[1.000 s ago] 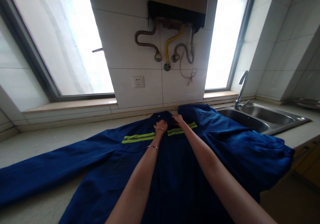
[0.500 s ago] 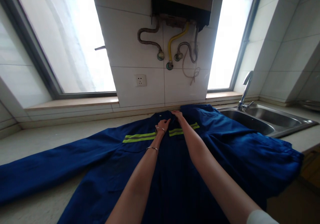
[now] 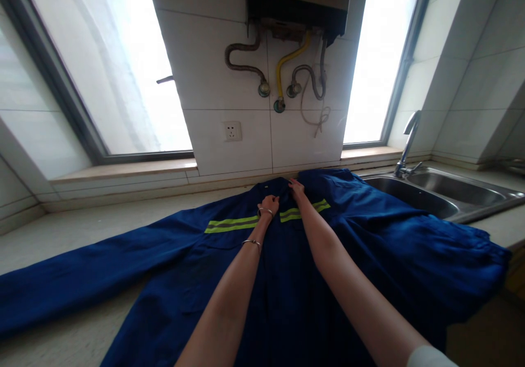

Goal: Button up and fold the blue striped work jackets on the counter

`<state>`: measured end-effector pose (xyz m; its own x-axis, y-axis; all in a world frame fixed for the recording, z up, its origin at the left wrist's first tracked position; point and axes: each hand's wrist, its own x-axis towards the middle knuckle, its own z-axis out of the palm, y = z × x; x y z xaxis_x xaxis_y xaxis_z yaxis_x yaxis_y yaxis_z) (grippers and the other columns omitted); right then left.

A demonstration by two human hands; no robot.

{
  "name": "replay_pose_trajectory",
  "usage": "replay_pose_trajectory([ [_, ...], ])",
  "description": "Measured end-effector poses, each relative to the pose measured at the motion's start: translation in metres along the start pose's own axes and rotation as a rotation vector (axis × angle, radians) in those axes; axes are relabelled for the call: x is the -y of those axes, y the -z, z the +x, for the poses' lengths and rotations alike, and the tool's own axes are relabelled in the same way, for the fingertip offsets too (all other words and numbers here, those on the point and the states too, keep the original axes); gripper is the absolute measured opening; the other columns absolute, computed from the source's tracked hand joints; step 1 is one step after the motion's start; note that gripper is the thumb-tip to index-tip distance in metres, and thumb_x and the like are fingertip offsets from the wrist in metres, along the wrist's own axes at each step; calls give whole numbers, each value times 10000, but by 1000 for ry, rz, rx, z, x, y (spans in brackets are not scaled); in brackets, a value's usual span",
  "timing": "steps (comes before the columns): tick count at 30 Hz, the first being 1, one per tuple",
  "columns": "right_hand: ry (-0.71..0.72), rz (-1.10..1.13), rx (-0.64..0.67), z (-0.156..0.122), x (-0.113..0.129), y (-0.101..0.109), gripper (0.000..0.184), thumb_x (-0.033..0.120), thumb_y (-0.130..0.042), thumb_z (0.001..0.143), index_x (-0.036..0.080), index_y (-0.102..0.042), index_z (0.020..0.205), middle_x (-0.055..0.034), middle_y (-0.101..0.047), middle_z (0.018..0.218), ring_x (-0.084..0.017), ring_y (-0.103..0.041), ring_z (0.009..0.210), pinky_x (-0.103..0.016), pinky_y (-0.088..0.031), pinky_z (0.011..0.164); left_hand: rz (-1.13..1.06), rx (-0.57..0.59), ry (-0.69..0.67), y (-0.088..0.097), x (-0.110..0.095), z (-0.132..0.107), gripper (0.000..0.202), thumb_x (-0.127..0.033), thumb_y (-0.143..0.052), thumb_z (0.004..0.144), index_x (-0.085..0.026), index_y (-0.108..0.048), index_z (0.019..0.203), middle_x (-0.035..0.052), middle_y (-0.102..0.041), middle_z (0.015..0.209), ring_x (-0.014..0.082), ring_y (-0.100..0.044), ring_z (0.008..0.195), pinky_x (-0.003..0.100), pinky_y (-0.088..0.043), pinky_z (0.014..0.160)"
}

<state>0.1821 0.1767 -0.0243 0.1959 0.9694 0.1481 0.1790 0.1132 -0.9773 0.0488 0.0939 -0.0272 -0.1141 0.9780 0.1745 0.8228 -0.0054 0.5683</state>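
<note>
A dark blue work jacket (image 3: 221,279) with yellow-green reflective strips across the chest lies spread, front up, over the counter. Its left-side sleeve stretches out flat, while the right side is bunched in folds. My left hand (image 3: 269,205), with bangles at the wrist and forearm, is closed on the front edge just below the collar. Close by on the right, my right hand (image 3: 296,188) grips the cloth at the collar, fingers bent. What exactly lies between the fingertips is too small to make out.
A steel double sink (image 3: 463,192) with a tap (image 3: 408,143) adjoins the jacket's right side. The counter (image 3: 110,216) runs along a tiled wall with a socket (image 3: 232,130). Above hang a water heater (image 3: 297,9) and hoses (image 3: 281,71). Windows flank it.
My right hand has shifted slightly down at the collar and its fingers have bent more. My left hand stays at the front edge. The view has moved slightly.
</note>
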Motion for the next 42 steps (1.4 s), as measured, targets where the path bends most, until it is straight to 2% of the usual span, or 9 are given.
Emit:
replay_pose_trajectory([
  [5,66,-240,-45,1,1,-4,467,125,-534,749,115,-621,1209,-88,-702,1020,-190,-650,958,-274,-517,830,135,32,-39,-6,-4,-3,448,-433,-546,826,-168,-561,1188,126,-647,1138,291,-559,1109,474,-331,979],
  [8,123,-403,-69,-5,2,-8,438,99,-496,739,137,-666,1140,-92,-674,1110,-208,-600,1079,-289,-446,949,261,-59,-69,-5,-9,-10,526,-421,-565,816,-192,-485,1283,146,-570,1234,311,-507,1154,465,-374,937],
  [13,213,-647,-94,-18,4,-8,459,107,-452,796,64,-592,1232,-200,-530,1301,-277,-455,1243,-375,-299,1071,407,-57,-362,-2,-17,-16,363,-186,-440,875,-234,-584,1204,90,-482,1361,251,-403,1258,381,-354,994],
  [17,305,-807,63,-21,7,-7,409,123,-372,865,123,-626,1186,-130,-560,1287,-209,-456,1240,-306,-301,1062,453,67,-348,-6,-18,-14,353,-162,-361,895,-134,-646,1101,154,-585,1226,245,-501,1174,370,-390,971],
  [21,313,-955,288,-21,2,-10,380,229,-379,919,156,-637,1188,-115,-569,1295,-210,-464,1246,-332,-306,1058,460,71,-274,-15,-14,-13,504,-334,-293,935,-68,-524,1295,218,-481,1357,313,-426,1268,471,-323,1034],
  [26,267,-1076,417,-18,-8,-8,573,482,-260,964,195,-361,1450,-79,-231,1540,-232,-166,1426,-486,-117,1132,452,119,-246,-23,-12,-15,664,-399,-295,921,-6,-283,1455,219,-275,1501,316,-240,1394,473,-160,1130],
  [30,239,-1121,456,-14,-12,-6,636,551,-176,958,219,-244,1497,-59,-124,1566,-224,-80,1443,-503,-76,1132,333,5,-259,-11,-4,-17,502,-261,-389,884,-47,-513,1321,189,-484,1378,276,-414,1298,401,-258,1103],
  [36,236,-1120,428,-9,-17,-9,582,425,-91,986,188,-246,1494,-62,-131,1564,-204,-98,1440,-515,-100,1126,139,-236,-150,33,27,-21,384,-77,-397,795,-130,-720,996,107,-672,1060,199,-591,1036,289,-409,969],
  [42,255,-1126,409,-11,-17,-9,569,424,-145,985,183,-286,1480,-83,-155,1558,-212,-117,1437,-507,-101,1127,36,-4,-109,41,30,-25,291,-127,-514,767,-132,-722,971,135,-674,1057,237,-594,1053,302,-428,936],
])
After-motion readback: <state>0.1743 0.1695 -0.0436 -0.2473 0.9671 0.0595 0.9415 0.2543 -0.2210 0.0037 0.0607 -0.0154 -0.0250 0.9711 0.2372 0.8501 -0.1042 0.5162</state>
